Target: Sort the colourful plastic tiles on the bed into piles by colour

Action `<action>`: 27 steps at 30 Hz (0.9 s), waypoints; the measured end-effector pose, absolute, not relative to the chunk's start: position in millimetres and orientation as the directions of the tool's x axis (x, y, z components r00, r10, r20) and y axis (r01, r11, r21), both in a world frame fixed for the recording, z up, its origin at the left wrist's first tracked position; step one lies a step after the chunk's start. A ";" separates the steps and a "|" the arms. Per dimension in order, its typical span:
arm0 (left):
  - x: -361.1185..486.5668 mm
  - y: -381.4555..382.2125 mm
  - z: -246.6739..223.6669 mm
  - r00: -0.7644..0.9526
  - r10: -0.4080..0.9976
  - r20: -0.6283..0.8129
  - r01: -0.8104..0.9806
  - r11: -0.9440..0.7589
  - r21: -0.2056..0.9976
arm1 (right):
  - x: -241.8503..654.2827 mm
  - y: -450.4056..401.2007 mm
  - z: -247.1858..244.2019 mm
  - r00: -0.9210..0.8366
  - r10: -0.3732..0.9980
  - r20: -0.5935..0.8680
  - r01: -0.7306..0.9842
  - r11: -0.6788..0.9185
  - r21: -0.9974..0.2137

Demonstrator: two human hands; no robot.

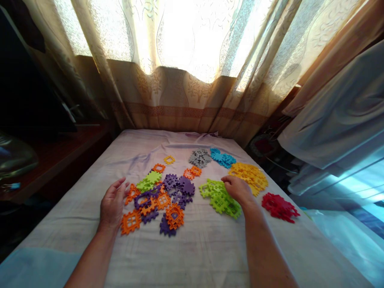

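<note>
My left hand [113, 204] is at the left edge of a mixed heap, fingers apart and nothing in them, beside an orange window-shaped piece [131, 223]. Purple pieces [186, 186] and orange ones lie mixed there, with light green pieces [149, 181] at the top left. Over the upper right part of a lime green pile [220, 198] is my right hand [237, 187], its fingers bent together; what they hold, if anything, is hidden.
Behind lie a grey pile [200, 157], a blue pile [222, 158] and a lone yellow-orange frame [169, 160]. A yellow pile [249, 176] and a red pile [280, 207] are at the right. Curtains [180, 96] hang beyond the cloth-covered surface [204, 252].
</note>
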State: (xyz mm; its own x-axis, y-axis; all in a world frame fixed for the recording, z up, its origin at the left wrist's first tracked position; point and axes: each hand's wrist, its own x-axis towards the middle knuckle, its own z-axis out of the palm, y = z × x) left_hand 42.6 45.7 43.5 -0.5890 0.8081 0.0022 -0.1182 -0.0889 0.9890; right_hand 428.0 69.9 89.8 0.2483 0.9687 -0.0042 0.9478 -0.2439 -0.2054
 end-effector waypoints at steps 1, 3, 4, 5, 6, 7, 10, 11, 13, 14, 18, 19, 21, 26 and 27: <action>42.6 45.4 43.2 -0.586 0.810 0.002 -0.117 -0.087 0.989 | 427.4 69.4 91.4 0.245 0.969 -0.008 0.949 -0.242 -0.201; 42.7 44.9 42.8 -0.578 0.816 -0.001 -0.118 -0.082 0.990 | 423.9 68.4 95.5 0.244 0.970 -0.002 0.952 -0.240 -0.190; 42.8 44.7 42.6 -0.575 0.818 -0.005 -0.120 -0.078 0.990 | 420.3 67.9 97.9 0.242 0.970 0.008 0.953 -0.237 -0.187; 42.8 44.6 42.4 -0.574 0.819 -0.010 -0.125 -0.076 0.989 | 415.1 67.4 100.1 0.237 0.971 0.020 0.955 -0.229 -0.188; 42.8 44.6 42.2 -0.574 0.818 -0.015 -0.131 -0.074 0.989 | 408.2 66.8 102.0 0.225 0.974 0.035 0.957 -0.214 -0.194; 42.7 44.6 42.0 -0.575 0.818 -0.019 -0.138 -0.075 0.988 | 399.5 66.2 103.3 0.204 0.978 0.049 0.960 -0.190 -0.205; 41.9 45.0 40.9 -0.578 0.816 -0.019 -0.149 -0.083 0.985 | 364.1 63.7 102.5 0.076 0.995 0.062 0.969 -0.059 -0.241; 41.5 45.2 40.5 -0.576 0.817 -0.018 -0.149 -0.084 0.985 | 350.4 63.0 100.9 0.018 0.998 0.056 0.969 -0.003 -0.247; 40.6 45.6 39.5 -0.568 0.823 -0.016 -0.145 -0.081 0.986 | 322.8 62.3 97.0 -0.099 0.994 0.040 0.964 0.106 -0.245; 40.3 45.8 39.1 -0.566 0.824 -0.015 -0.143 -0.080 0.987 | 309.6 62.6 95.0 -0.149 0.988 0.036 0.959 0.153 -0.240; 40.0 46.0 38.1 -0.566 0.824 -0.015 -0.148 -0.084 0.985 | 264.8 70.6 90.0 -0.265 0.961 0.081 0.932 0.277 -0.235; 40.4 45.9 38.1 -0.566 0.824 -0.020 -0.154 -0.082 0.985 | 255.4 74.0 89.2 -0.282 0.954 0.099 0.924 0.298 -0.239; 41.2 45.4 38.5 -0.567 0.823 -0.027 -0.160 -0.078 0.984 | 238.7 81.3 87.7 -0.308 0.943 0.124 0.912 0.330 -0.244; 43.1 45.5 39.9 -0.573 0.819 -0.018 -0.157 -0.089 0.984 | 210.1 93.1 84.1 -0.318 0.944 0.089 0.920 0.330 -0.213; 43.2 45.7 39.9 -0.573 0.819 -0.016 -0.163 -0.096 0.982 | 206.7 94.1 83.6 -0.315 0.946 0.077 0.924 0.324 -0.203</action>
State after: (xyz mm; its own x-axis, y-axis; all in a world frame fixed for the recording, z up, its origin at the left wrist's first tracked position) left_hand 43.2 45.7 39.9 -0.5730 0.8194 -0.0157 -0.1634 -0.0955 0.9819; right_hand 206.7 94.1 83.6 -0.3149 0.9460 0.0770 0.9239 0.3241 -0.2033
